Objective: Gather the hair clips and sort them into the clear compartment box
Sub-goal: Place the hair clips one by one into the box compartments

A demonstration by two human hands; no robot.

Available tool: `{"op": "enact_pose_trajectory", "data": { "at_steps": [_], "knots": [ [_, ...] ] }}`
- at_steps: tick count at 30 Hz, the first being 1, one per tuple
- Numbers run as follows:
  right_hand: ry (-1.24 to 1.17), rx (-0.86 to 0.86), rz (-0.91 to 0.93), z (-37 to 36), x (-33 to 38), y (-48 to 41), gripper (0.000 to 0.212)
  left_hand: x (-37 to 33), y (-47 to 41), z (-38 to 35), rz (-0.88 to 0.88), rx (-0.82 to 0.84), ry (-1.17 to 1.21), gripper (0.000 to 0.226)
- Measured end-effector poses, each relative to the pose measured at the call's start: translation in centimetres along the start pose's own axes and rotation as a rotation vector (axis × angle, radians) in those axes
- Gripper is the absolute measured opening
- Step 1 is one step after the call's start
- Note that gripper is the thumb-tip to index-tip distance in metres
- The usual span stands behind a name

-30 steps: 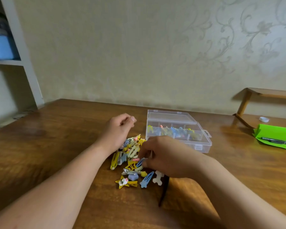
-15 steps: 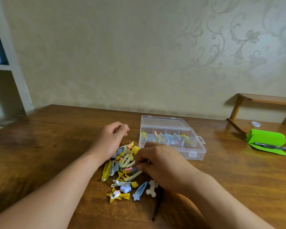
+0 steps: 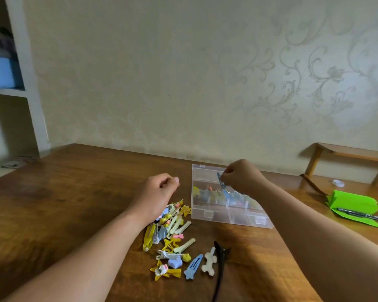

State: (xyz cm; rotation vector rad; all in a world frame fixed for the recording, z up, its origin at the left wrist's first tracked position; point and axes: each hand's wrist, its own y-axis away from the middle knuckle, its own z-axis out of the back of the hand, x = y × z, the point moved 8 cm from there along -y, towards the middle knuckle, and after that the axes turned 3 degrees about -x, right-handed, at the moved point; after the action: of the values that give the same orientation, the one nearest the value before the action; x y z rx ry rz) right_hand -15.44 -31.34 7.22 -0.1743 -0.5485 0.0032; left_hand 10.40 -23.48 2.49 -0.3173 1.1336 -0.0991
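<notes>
A pile of small hair clips (image 3: 171,234) in yellow, blue, pink and pale green lies on the wooden table (image 3: 63,203). To its right stands the clear compartment box (image 3: 227,216), lid open, with several coloured clips in its back row. My right hand (image 3: 241,176) hovers over the box and pinches a blue snap clip (image 3: 220,180) that hangs down above a compartment. At the pile's far edge my left hand (image 3: 159,191) is loosely curled, holding nothing that I can see. A long black clip (image 3: 220,267) lies at the pile's near right.
A green folded paper (image 3: 354,205) with a pen on it lies at the table's right. A small white item (image 3: 338,183) and a wooden stand (image 3: 345,158) are behind it. White shelving (image 3: 28,83) stands at the far left.
My right hand has left the pile with a blue clip and moved up and right over the box. My left hand stays by the pile.
</notes>
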Motion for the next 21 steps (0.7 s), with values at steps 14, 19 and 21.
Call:
{"op": "enact_pose_trajectory", "data": {
  "at_steps": [14, 19, 21],
  "knots": [
    [-0.047, -0.198, 0.168, 0.7, 2.3, 6.8, 0.025, 0.0, 0.0, 0.1, -0.010, -0.019, -0.017, 0.050],
    [-0.136, -0.035, 0.393, -1.4, 6.2, 12.7, 0.015, -0.1, 0.2, 0.2, -0.005, -0.029, -0.050, 0.041],
    [-0.117, 0.064, 0.444, -2.6, 6.7, 13.9, 0.013, 0.0, 0.3, 0.3, 0.006, -0.029, -0.061, 0.037]
  ]
}}
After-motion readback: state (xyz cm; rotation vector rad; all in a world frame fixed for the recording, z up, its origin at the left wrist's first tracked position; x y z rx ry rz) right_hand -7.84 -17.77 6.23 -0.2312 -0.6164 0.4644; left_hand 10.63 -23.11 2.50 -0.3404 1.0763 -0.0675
